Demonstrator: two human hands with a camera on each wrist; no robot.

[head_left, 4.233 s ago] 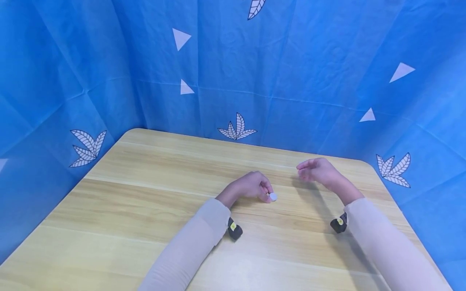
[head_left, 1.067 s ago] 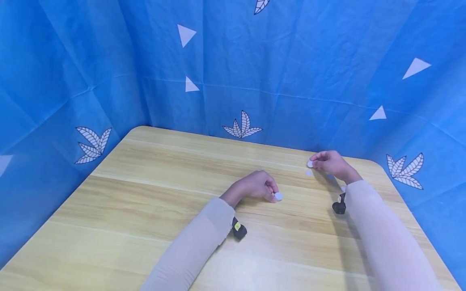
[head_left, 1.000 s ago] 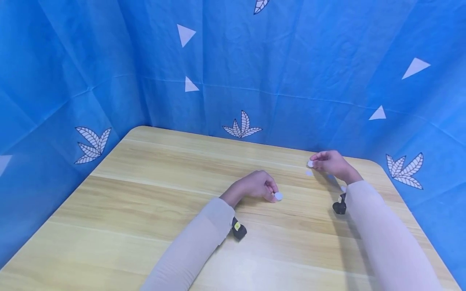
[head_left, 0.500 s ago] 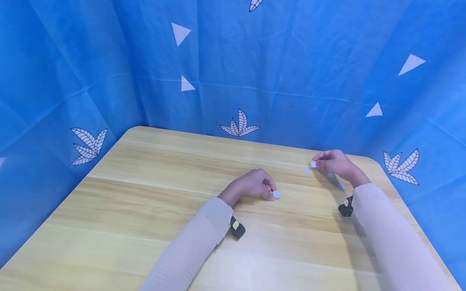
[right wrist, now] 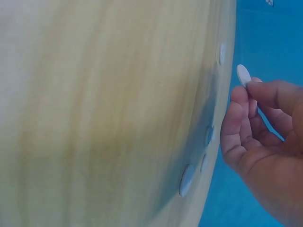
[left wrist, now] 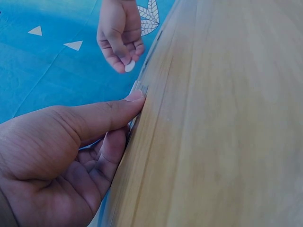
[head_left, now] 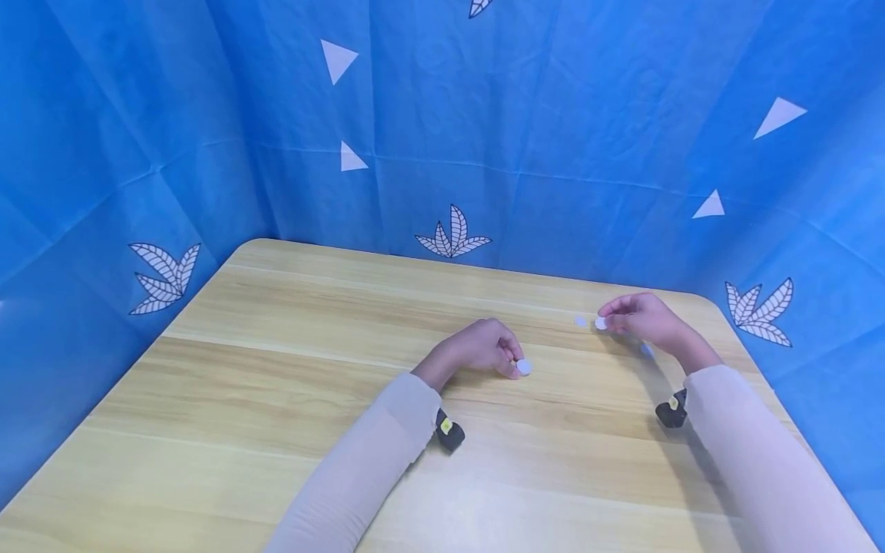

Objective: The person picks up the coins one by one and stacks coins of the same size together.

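My left hand (head_left: 484, 347) pinches a small white round disc (head_left: 524, 367) between thumb and fingertips, low over the middle of the table. In the left wrist view the left thumb mostly hides that disc. Further back and to the right, my right hand (head_left: 646, 319) holds another white disc (head_left: 601, 323) by its edge, raised above the wood. The right wrist view shows this held disc (right wrist: 244, 75) tilted between thumb and finger. Several matching discs lie flat on the table under the right hand, among them one disc (right wrist: 186, 180) nearest and one disc (right wrist: 222, 54) farther off.
The light wooden table (head_left: 228, 399) has rounded back corners. A blue curtain (head_left: 442, 100) printed with white leaves and triangles hangs behind it and at both sides. A black wrist camera (head_left: 450, 432) sits below the left sleeve, another camera (head_left: 671, 411) below the right.
Over the last second my right hand, with its disc, has come slightly right and nearer. Four seconds ago no disc showed in it or on the table. My left hand has stayed nearly still.
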